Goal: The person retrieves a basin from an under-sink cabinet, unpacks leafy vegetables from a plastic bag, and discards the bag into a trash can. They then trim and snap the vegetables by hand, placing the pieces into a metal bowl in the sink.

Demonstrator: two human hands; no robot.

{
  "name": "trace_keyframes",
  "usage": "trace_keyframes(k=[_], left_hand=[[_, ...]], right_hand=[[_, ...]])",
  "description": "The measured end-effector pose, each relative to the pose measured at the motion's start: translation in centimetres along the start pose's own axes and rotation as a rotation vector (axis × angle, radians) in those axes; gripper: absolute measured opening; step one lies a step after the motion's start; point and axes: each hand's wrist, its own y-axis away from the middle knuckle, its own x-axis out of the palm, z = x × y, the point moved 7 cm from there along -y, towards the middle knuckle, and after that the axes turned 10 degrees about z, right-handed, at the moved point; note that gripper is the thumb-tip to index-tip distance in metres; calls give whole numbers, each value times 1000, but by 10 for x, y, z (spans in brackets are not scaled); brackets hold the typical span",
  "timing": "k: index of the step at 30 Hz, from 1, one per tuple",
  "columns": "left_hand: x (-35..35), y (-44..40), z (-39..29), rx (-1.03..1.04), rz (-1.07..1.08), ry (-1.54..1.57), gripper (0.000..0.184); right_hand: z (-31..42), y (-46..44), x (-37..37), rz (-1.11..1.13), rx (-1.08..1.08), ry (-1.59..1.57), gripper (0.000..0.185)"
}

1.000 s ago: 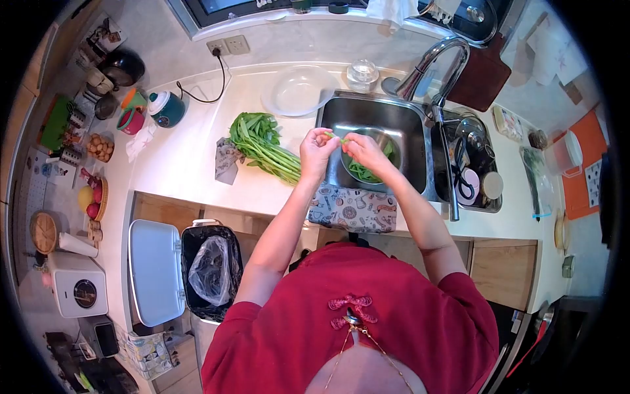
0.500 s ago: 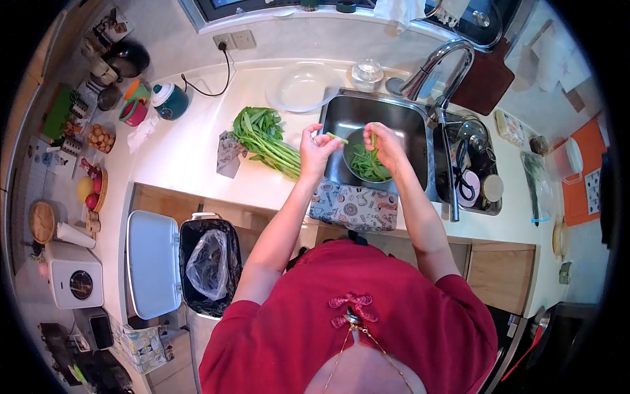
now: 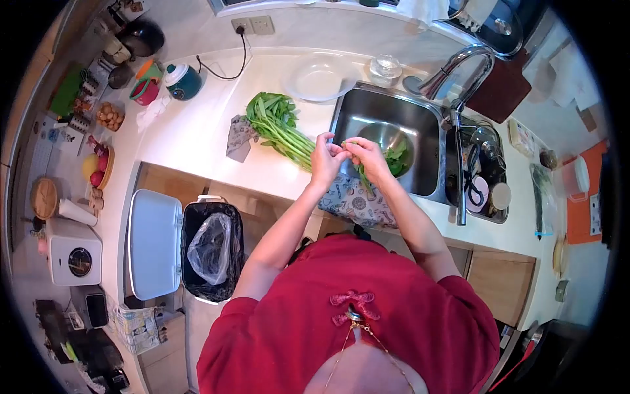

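My left hand point(image 3: 326, 159) and my right hand point(image 3: 367, 158) meet over the sink's near left edge, their fingertips pinched together on a small piece of green stem. Some green stalk also hangs below my right hand. In the sink point(image 3: 354, 102) rests a metal bowl point(image 3: 387, 131) with cut greens point(image 3: 396, 157) in it, partly hidden by my right hand. A bunch of leafy green stalks point(image 3: 282, 131) lies on the counter left of my hands, its stem ends close to my left wrist.
A patterned cloth point(image 3: 351, 200) hangs over the counter edge below the sink. An open, lined bin point(image 3: 211, 253) stands lower left. A clear plate point(image 3: 320, 77) and glass jar point(image 3: 385, 69) sit behind; the faucet point(image 3: 453, 72) arches at right.
The view has shifted, moving the scene rightward. My hands were apart half a second ago with a stem piece in the left; now they have come together.
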Motion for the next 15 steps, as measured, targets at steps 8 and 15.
trace_keyframes(k=[8,15], left_hand=[[-1,36,48,-238,25,209,27],[10,50,113,-203,153,-103,25]], right_hand=[[-35,-3,3,35,75,-186,17],[-9,-12,-45,-2,25,160,16]])
